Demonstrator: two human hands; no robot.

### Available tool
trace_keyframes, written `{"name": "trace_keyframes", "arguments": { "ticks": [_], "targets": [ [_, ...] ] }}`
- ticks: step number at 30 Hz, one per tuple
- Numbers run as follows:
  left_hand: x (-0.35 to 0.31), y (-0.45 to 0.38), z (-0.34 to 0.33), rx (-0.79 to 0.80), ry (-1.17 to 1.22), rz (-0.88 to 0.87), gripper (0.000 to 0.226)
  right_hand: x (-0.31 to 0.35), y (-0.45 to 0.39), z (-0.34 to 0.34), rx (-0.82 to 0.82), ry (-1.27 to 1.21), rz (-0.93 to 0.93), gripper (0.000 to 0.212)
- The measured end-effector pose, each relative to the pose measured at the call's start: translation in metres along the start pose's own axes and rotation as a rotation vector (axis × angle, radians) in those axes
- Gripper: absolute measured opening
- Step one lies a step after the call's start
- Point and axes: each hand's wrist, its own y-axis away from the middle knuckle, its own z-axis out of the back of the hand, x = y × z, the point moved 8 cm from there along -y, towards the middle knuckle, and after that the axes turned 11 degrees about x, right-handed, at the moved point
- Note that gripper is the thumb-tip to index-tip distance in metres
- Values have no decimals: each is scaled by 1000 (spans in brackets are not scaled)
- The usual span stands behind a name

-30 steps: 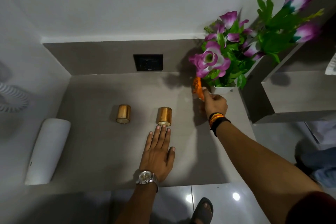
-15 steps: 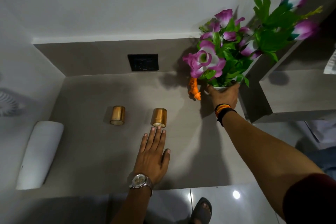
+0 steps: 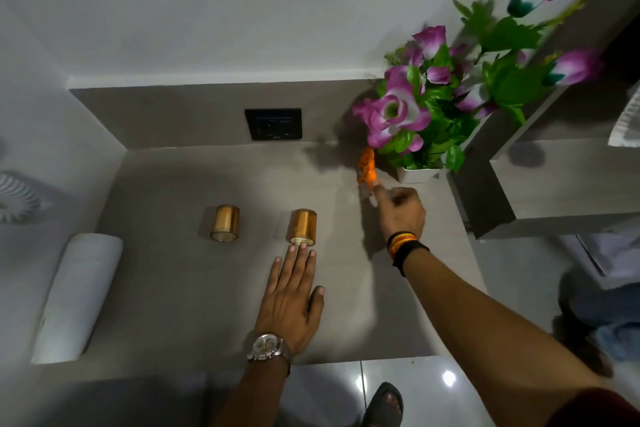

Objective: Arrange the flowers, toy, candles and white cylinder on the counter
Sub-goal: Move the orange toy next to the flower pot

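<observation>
Purple artificial flowers [image 3: 394, 111] in a white pot [image 3: 417, 175] stand at the counter's back right corner. An orange toy [image 3: 367, 168] stands just left of the pot. My right hand [image 3: 401, 211] has curled fingers that pinch the toy's lower end; the hand is blurred. Two gold candles [image 3: 225, 222] [image 3: 302, 227] stand side by side mid-counter. My left hand [image 3: 291, 298] lies flat, palm down, with its fingertips at the right candle's base. A white cylinder [image 3: 76, 298] lies on its side at the counter's left edge.
The grey counter [image 3: 173, 288] ends at a front edge above a glossy tiled floor. A black socket plate [image 3: 273, 124] sits in the back wall. A grey shelf unit [image 3: 554, 184] borders the right side. A white fan [image 3: 17, 198] shows at far left.
My right hand left the flower pot and came back down-left to the orange toy. The left hand stays flat on the counter.
</observation>
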Motion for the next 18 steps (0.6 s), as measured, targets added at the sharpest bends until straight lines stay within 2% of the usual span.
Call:
{"name": "trace_keyframes", "arguments": {
  "ticks": [2,7,12,13,16,18],
  "targets": [
    [0,0,0,-1,0,0,71,8,2,-16,84,53,29,57],
    [0,-1,-1,-11,10,-7,72,30,-12,-24,92,153,89,38],
    [0,-3,-2,2,18,-4,72,26,-15,-25,100,141,64,32],
    [0,-3,-2,3,20,-1,72,26,-13,-24,95,129,61,34],
    [-1,-2,0,-8,22,-3,72,28,-3,-16,51,112,72,61],
    [-1,1,0,-13,18,-3,71,30,13,-10,15,179,151,59]
  ]
}}
